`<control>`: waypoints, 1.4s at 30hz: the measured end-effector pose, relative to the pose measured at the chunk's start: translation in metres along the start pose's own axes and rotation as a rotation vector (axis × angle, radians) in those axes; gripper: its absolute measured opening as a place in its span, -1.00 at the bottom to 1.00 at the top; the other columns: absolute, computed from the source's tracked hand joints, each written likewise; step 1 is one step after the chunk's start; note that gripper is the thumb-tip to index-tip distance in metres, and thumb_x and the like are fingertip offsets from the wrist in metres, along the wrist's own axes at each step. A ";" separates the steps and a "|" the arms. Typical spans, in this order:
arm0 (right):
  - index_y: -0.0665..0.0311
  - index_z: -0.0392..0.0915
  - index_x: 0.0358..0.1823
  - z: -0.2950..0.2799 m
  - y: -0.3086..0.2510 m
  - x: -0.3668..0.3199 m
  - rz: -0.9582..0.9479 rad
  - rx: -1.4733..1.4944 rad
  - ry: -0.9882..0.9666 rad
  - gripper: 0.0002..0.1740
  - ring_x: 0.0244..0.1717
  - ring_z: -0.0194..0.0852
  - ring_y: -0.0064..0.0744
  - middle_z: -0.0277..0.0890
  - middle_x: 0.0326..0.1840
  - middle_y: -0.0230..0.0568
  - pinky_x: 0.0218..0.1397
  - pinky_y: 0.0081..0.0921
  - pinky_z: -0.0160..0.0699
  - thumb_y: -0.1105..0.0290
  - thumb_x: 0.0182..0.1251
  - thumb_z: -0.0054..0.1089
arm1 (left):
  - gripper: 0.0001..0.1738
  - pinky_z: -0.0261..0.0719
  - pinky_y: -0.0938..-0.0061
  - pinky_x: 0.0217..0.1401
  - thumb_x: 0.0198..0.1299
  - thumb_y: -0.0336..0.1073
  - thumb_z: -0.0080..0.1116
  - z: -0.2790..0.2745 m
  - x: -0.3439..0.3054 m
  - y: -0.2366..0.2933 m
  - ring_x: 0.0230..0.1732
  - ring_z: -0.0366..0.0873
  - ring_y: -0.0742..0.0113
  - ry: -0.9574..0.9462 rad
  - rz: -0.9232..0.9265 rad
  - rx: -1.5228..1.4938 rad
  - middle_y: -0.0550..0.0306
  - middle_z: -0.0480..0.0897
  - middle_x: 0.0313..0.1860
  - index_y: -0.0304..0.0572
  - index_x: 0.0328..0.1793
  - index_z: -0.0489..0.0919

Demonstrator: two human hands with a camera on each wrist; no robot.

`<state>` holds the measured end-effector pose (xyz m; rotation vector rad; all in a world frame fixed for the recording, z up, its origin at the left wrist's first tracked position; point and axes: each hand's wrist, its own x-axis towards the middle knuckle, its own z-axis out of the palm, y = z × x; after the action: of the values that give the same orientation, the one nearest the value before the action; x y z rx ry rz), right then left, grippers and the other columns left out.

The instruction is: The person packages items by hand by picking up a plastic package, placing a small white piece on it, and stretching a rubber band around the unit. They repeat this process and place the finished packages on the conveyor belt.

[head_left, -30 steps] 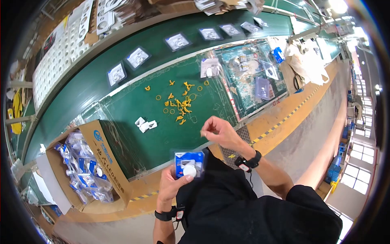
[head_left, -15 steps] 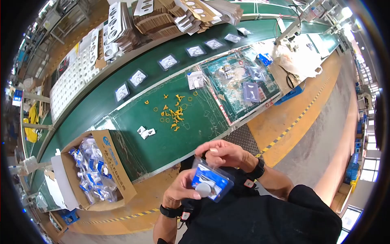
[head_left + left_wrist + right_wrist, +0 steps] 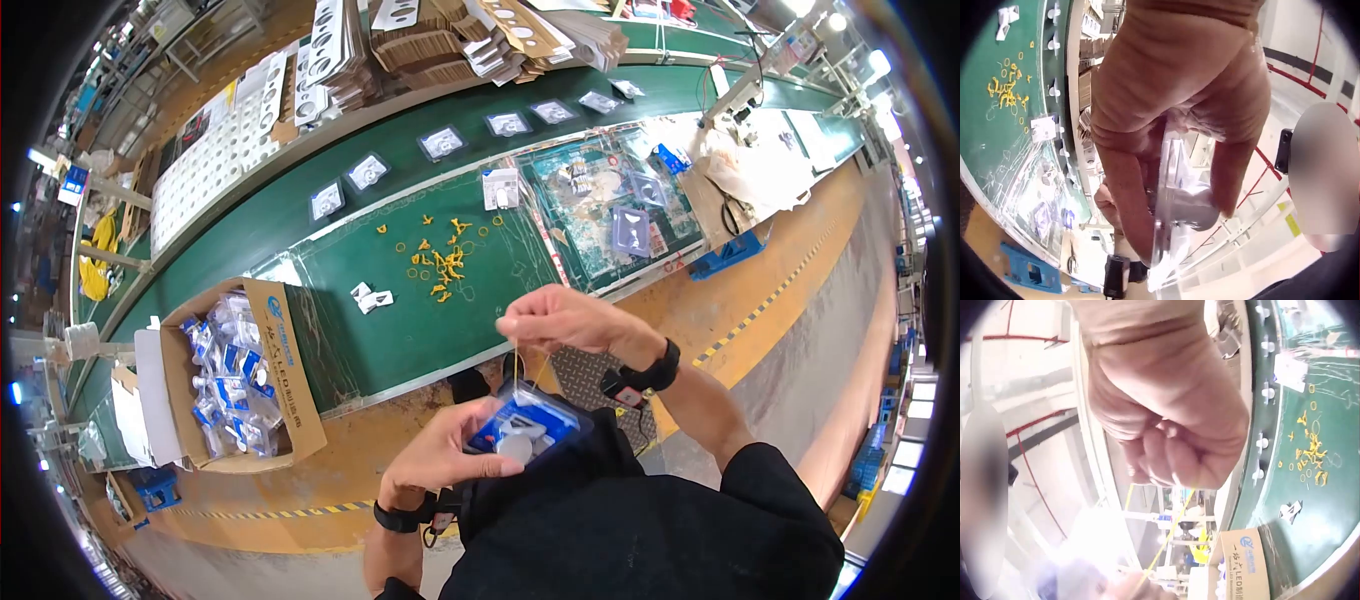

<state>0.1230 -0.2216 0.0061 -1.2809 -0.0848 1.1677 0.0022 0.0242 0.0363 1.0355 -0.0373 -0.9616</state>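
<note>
Blister pack (image 3: 550,428): white disc (image 3: 515,447) | left hand (image 3: 435,452) grips it | box (image 3: 300,405): plastic packs (image 3: 235,385)

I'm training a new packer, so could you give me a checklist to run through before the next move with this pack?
1. Pack gripped: ok, the left hand holds it by one side.
2. Band held: ok, the right hand grips it.
3. Band stretched: ok, two straight strands run from the right hand toward the pack.
4. Band properly fixed to the pack: cannot tell, the far ends are not clear.
5. More bands within view: ok, a yellow pile lies on the bench.
6. Room in the box: cannot tell; it is open with packs inside, but its depth is hidden.
</note>
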 end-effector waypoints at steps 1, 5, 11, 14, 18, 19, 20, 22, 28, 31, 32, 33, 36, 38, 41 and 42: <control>0.35 0.65 -0.14 0.005 -0.004 -0.001 -0.037 0.010 -0.034 -0.69 -0.48 0.18 -0.74 0.35 -0.49 -0.54 -0.41 -0.69 0.16 0.20 0.57 0.20 | -0.31 0.53 0.54 0.26 0.07 -0.40 0.61 0.000 0.000 0.000 0.10 0.60 0.50 0.038 0.016 -0.026 0.17 0.70 0.11 -0.34 0.33 0.53; 0.29 0.68 -0.03 0.025 -0.013 -0.014 -0.251 0.074 -0.089 -0.73 -0.36 0.29 -0.82 0.47 -0.34 -0.53 -0.36 -0.74 0.26 0.21 0.54 0.27 | -0.28 0.59 0.35 0.32 0.10 -0.35 0.56 0.007 -0.011 -0.010 0.14 0.67 0.29 0.140 0.226 -0.373 0.02 0.71 0.12 -0.40 0.36 0.48; 0.37 0.63 0.13 0.042 -0.024 -0.040 -0.496 -0.034 -0.016 -0.71 -0.06 0.52 -0.74 0.60 -0.13 -0.46 -0.04 -0.69 0.56 0.40 0.48 0.33 | -0.32 0.63 0.25 0.31 0.14 -0.36 0.50 0.024 -0.012 -0.017 0.17 0.68 0.22 0.334 0.419 -0.599 -0.01 0.69 0.15 -0.43 0.36 0.46; 0.38 0.62 0.14 0.048 -0.030 -0.047 -0.449 0.028 0.079 -0.74 -0.06 0.55 -0.71 0.59 -0.14 -0.41 -0.03 -0.69 0.56 0.47 0.50 0.28 | -0.32 0.63 0.32 0.28 0.14 -0.33 0.54 0.032 -0.014 -0.011 0.12 0.67 0.31 0.434 0.412 -0.445 0.05 0.70 0.12 -0.40 0.34 0.49; 0.38 0.62 0.16 0.045 -0.035 -0.052 -0.460 -0.089 0.048 -0.74 -0.07 0.56 -0.71 0.60 -0.14 -0.40 -0.03 -0.69 0.54 0.54 0.51 0.20 | -0.32 0.63 0.37 0.24 0.11 -0.29 0.59 0.039 -0.015 -0.009 0.07 0.66 0.39 0.482 0.390 -0.327 0.10 0.71 0.08 -0.37 0.31 0.52; 0.38 0.62 0.16 0.043 -0.036 -0.053 -0.466 -0.097 0.036 -0.73 -0.07 0.56 -0.70 0.60 -0.13 -0.38 -0.02 -0.69 0.54 0.55 0.50 0.19 | -0.33 0.63 0.38 0.23 0.11 -0.29 0.59 0.039 -0.015 -0.008 0.06 0.65 0.40 0.478 0.392 -0.323 0.11 0.71 0.07 -0.36 0.30 0.53; 0.38 0.63 0.17 0.041 -0.037 -0.053 -0.472 -0.106 0.023 -0.73 -0.07 0.56 -0.70 0.60 -0.11 -0.37 -0.02 -0.69 0.53 0.56 0.49 0.19 | -0.33 0.63 0.39 0.21 0.10 -0.28 0.60 0.039 -0.014 -0.007 0.05 0.65 0.41 0.475 0.396 -0.319 0.12 0.71 0.06 -0.36 0.30 0.53; 0.41 0.64 0.13 0.038 -0.039 -0.054 -0.521 -0.251 0.025 -0.70 -0.02 0.57 -0.59 0.62 -0.08 -0.28 0.05 -0.59 0.51 0.60 0.41 0.18 | -0.33 0.64 0.40 0.20 0.11 -0.30 0.59 0.041 -0.013 -0.004 0.05 0.66 0.40 0.484 0.385 -0.313 0.11 0.71 0.06 -0.36 0.30 0.53; 0.43 0.66 0.12 0.040 -0.045 -0.058 -0.484 -0.297 -0.004 -0.68 0.04 0.59 -0.43 0.64 -0.04 -0.16 0.14 -0.50 0.50 0.59 0.39 0.13 | -0.35 0.67 0.38 0.21 0.12 -0.34 0.57 0.046 -0.012 0.001 0.07 0.68 0.37 0.463 0.321 -0.314 0.09 0.71 0.07 -0.37 0.31 0.53; 0.39 0.66 0.14 0.030 -0.045 -0.055 -0.553 -0.379 -0.054 -0.71 0.03 0.59 -0.49 0.64 -0.02 -0.24 0.14 -0.52 0.53 0.55 0.46 0.14 | -0.35 0.68 0.35 0.22 0.13 -0.34 0.57 0.044 -0.010 -0.004 0.08 0.68 0.36 0.442 0.303 -0.343 0.08 0.71 0.07 -0.37 0.31 0.53; 0.37 0.67 0.14 0.028 -0.046 -0.054 -0.581 -0.411 -0.076 -0.72 0.02 0.58 -0.52 0.63 -0.02 -0.28 0.13 -0.52 0.54 0.54 0.48 0.15 | -0.36 0.68 0.34 0.23 0.13 -0.34 0.57 0.044 -0.009 -0.006 0.08 0.68 0.35 0.437 0.300 -0.351 0.08 0.72 0.07 -0.37 0.30 0.54; 0.37 0.67 0.14 0.028 -0.047 -0.054 -0.473 -0.322 -0.045 -0.73 0.02 0.58 -0.54 0.64 -0.01 -0.28 0.14 -0.53 0.54 0.50 0.49 0.19 | -0.36 0.67 0.36 0.23 0.13 -0.34 0.57 0.044 -0.010 -0.003 0.08 0.68 0.36 0.434 0.284 -0.322 0.08 0.72 0.06 -0.38 0.30 0.54; 0.36 0.69 0.11 0.024 -0.055 -0.056 -0.213 -0.236 -0.105 -0.72 0.00 0.57 -0.61 0.67 -0.02 -0.30 0.12 -0.57 0.55 0.39 0.48 0.30 | -0.38 0.62 0.42 0.23 0.13 -0.34 0.57 0.048 -0.016 0.012 0.06 0.66 0.40 0.406 0.207 -0.192 0.11 0.72 0.04 -0.38 0.28 0.56; 0.37 0.70 0.09 -0.002 -0.058 -0.050 -0.122 -0.398 -0.341 -0.68 -0.05 0.58 -0.65 0.69 -0.07 -0.33 0.05 -0.60 0.57 0.31 0.45 0.38 | -0.39 0.58 0.46 0.22 0.13 -0.33 0.58 0.044 -0.023 0.018 0.05 0.65 0.44 0.358 0.101 -0.042 0.13 0.73 0.02 -0.38 0.27 0.57; 0.38 0.71 -0.11 -0.034 -0.054 -0.036 -0.033 -0.307 -0.472 -0.75 -0.26 0.57 -0.70 0.69 -0.26 -0.45 -0.18 -0.66 0.54 0.32 0.39 0.45 | -0.40 0.55 0.51 0.19 0.12 -0.28 0.60 0.040 -0.029 0.015 0.02 0.63 0.50 0.200 0.052 0.112 0.16 0.73 0.00 -0.37 0.24 0.59; 0.38 0.70 -0.14 -0.039 -0.048 -0.028 -0.085 -0.213 -0.464 -0.77 -0.28 0.54 -0.72 0.68 -0.29 -0.47 -0.22 -0.66 0.52 0.33 0.39 0.44 | -0.40 0.55 0.51 0.18 0.12 -0.28 0.60 0.040 -0.029 0.018 0.01 0.63 0.50 0.160 0.033 0.165 0.16 0.73 -0.01 -0.36 0.23 0.59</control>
<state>0.1647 -0.2608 0.0437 -1.1530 -0.6137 1.3897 -0.0220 0.0184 0.0830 1.2581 -0.0013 -0.8537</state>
